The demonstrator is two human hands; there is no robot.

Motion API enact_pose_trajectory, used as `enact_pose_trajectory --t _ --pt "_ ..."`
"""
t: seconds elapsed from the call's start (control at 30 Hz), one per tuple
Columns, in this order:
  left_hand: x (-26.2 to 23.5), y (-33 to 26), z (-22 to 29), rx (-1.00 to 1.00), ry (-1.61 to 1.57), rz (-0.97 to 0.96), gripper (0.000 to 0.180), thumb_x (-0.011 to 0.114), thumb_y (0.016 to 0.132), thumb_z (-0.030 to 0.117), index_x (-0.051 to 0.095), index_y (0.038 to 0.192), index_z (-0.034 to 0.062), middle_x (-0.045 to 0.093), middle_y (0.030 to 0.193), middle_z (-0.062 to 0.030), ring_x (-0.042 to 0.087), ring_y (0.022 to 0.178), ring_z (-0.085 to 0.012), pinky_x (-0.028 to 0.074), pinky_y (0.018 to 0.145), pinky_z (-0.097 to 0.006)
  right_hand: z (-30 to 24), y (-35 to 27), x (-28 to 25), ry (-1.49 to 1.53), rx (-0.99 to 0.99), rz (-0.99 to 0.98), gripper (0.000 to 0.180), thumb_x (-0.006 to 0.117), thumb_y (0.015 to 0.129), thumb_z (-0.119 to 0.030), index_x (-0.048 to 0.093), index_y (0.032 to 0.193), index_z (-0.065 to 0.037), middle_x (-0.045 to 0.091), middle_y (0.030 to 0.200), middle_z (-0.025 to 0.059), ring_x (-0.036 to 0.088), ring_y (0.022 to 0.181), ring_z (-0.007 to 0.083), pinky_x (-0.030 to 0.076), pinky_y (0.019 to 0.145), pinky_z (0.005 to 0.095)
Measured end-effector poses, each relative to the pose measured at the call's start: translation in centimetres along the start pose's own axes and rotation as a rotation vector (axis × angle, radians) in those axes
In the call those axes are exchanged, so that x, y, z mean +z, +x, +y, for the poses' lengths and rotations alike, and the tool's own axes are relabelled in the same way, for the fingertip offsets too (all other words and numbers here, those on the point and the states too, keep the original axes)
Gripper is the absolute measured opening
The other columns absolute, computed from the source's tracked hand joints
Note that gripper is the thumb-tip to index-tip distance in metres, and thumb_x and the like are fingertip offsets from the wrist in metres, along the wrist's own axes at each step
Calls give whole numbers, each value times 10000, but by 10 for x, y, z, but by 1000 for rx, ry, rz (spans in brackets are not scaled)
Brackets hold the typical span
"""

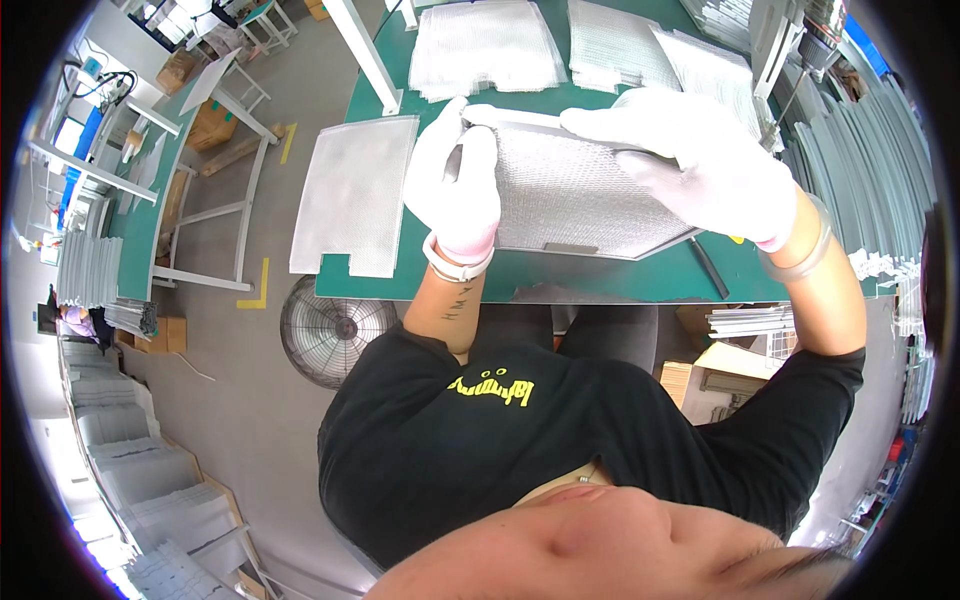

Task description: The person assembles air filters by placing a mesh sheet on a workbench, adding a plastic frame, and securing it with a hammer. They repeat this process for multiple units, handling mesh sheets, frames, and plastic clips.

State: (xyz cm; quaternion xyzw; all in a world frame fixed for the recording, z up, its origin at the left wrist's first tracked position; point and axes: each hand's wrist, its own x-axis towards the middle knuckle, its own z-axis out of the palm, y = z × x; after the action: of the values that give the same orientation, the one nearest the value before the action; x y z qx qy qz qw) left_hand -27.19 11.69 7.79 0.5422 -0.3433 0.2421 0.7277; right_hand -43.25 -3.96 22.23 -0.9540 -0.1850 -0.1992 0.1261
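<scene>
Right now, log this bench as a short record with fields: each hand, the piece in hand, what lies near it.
left hand: gloved left hand grips the left end of the framed mesh filter
right hand: gloved right hand presses on the filter's far right edge
filter: lies on the green table
beside it: loose mesh sheet to the left
behind it: mesh sheet stacks
floor: fan below the table edge

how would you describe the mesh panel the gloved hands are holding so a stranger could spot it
On the green worktable, look at the near edge, between the white-gloved left hand and right hand. The rectangular silver mesh filter panel there has a metal frame; the loose mesh sheet beside it has none.
</scene>
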Motion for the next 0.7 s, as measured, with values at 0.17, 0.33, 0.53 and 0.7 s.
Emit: enact_pose_trajectory --t 0.17,0.33,0.53,0.7 --pt "0 11 -1 165 -98 -115 414 564 885 -112 550 1293 -41 613 1193 -154 606 961 -152 500 806 -263 0 -7 4 -129 -37 16 433 654 847 26 649 1273 -47 639 948 132 628 895 284 509 834 355" --pt "0 16 -9 190 -321 -235 304 559 869 -103 575 1159 -12 636 1106 -146 620 953 -178 508 817 -297 1 -13 5 -281 -96 18 495 660 836 -1 625 1323 -81 633 948 97 600 822 252 486 756 344" --pt "-5 23 -4 107 -414 -407 277 580 866 -83 593 1135 -20 672 1041 -141 648 861 -167 519 763 -285 -16 -5 -1 -787 -141 -163 415 616 855 -158 646 1263 -86 660 987 48 641 869 199 544 707 342" --pt "4 16 -8 151 -504 -319 254 591 901 -38 593 1153 -8 689 986 -136 645 839 -147 519 733 -276 -15 16 8 -811 -177 -119 277 630 820 -181 654 1086 -105 572 771 33 595 655 183 482 564 314"
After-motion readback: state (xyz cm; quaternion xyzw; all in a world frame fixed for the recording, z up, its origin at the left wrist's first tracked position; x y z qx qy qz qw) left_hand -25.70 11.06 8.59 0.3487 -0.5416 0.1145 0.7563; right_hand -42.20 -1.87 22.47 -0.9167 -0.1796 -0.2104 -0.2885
